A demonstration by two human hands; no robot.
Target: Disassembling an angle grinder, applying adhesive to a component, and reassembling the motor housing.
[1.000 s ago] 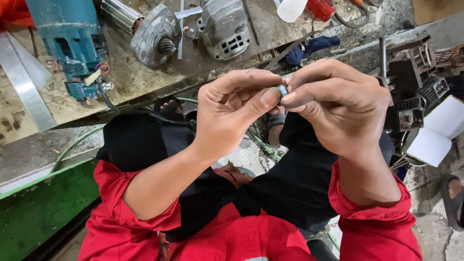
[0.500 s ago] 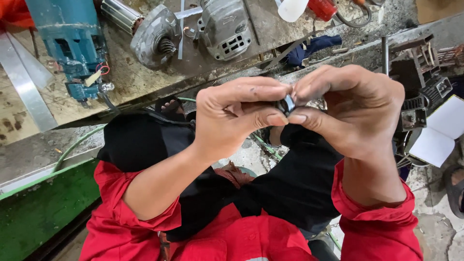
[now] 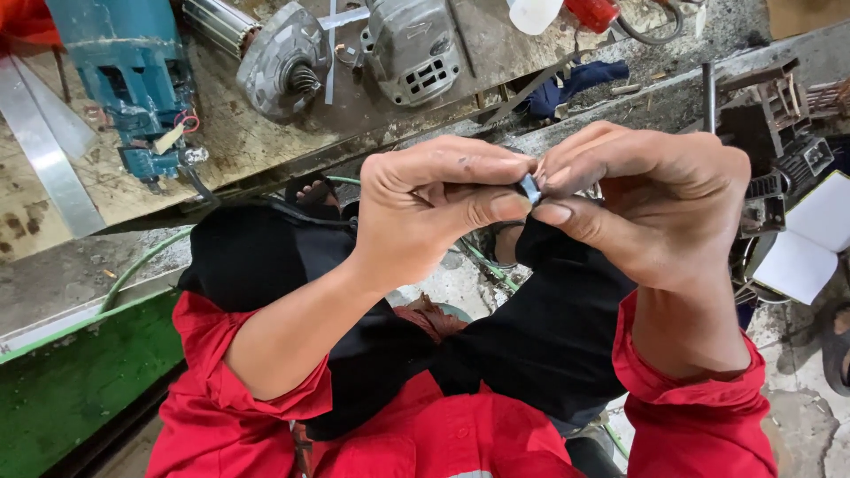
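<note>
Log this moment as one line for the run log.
left hand: pinching small grey part | right hand: pinching same part | behind: teal power tool, grey motor housings

A worn, stained wooden workbench [image 3: 266, 142] runs across from nine o'clock up to one o'clock, carrying a teal motor housing [image 3: 133, 80] at eleven, a grey rotor with end cap [image 3: 274, 57] and a grey metal casing [image 3: 412, 44] near twelve, with a flat metal strip [image 3: 44, 150] lying at ten. Below it at eight o'clock stands a green painted panel [image 3: 80, 389], a thin green hose [image 3: 142, 265] trailing along its top edge. The rough, dusty concrete floor [image 3: 797, 407] shows at four o'clock, with an open white notebook [image 3: 810, 239] and dark metal parts [image 3: 779, 133] at three.
</note>
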